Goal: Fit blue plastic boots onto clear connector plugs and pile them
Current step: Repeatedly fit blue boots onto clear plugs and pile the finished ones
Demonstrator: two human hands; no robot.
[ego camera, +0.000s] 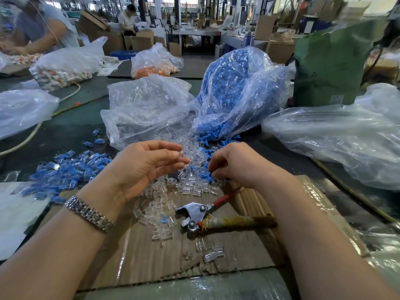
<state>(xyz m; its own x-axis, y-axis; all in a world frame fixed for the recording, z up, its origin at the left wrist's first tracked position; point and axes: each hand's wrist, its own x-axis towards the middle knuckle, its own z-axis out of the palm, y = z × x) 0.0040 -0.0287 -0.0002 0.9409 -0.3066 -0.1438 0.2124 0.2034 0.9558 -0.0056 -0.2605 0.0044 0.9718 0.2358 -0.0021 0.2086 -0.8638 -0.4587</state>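
- We see the left hand point(149, 163), palm up, fingers loosely curled, thumb and fingertips pinching a small clear plastic connector plug point(180, 153); its long axis we cannot tell, too small and glassy.
- The right hand point(234, 163) is knuckles up, fingers curled down into the loose parts, fingertips pinching a small blue plastic boot point(208, 175); which way it points is hidden.
- Between and under both hands we see a scatter of clear plugs point(164, 198), glossy, short tubular blocks, lying at all angles.
- Left of the left hand sits a pile of finished blue-and-clear pieces point(65, 172), no common direction.
- A crinkled transparent plastic bag of clear plugs point(147, 105) lies open toward the hands; just right of it, a transparent bag packed with blue boots point(236, 87) spills ribbed blue pieces onto the table.
- A metal hand tool with red handle and one tape-wrapped handle point(199, 215) lies near the right forearm, head pointing left.
- A steel link watch band point(89, 213) is on the left wrist.
- The work surface is taped brown corrugated cardboard point(151, 256) on a dark green table point(86, 113).
- Further off we see a green sack point(331, 59), more clear bags, one with orange parts point(151, 70), cardboard boxes and other seated workers in a factory hall.
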